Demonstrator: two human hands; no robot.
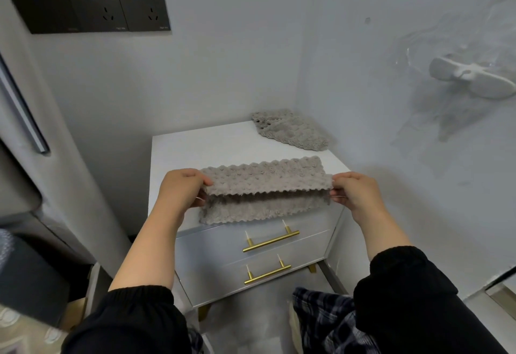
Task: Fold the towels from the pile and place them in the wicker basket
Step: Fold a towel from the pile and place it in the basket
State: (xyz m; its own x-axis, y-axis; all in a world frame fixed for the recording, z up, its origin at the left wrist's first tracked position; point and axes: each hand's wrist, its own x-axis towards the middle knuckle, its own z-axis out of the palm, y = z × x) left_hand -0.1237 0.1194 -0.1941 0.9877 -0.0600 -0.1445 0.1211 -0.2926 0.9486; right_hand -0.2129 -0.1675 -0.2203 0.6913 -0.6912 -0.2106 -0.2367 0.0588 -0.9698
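Spanning the space between both hands, a grey, bobble-textured cloth towel (262, 180) is held stretched sideways and doubled lengthwise, its upper layer lying over a lower layer whose scalloped edge reaches the front edge of a white two-drawer bedside cabinet (195, 152); whether that lower layer rests on the top cannot be told. The left hand (181, 189) pinches the towel's left end with curled fingers and thumb, and the right hand (353, 190) pinches the right end in the same manner. A second grey towel of the same texture (290, 130) lies flat at the rear right corner of the cabinet top, well apart from the held one. Below the hands, each drawer front carries a brass-coloured bar handle, upper (270, 240) and lower (267, 274). Black sleeves (131, 323) cover the forearms from mid-length, and dark plaid fabric (329, 317) shows at the bottom. A black wall socket panel (89, 4) sits upper left; a white plastic wall fitting (472, 77) projects from the right wall.
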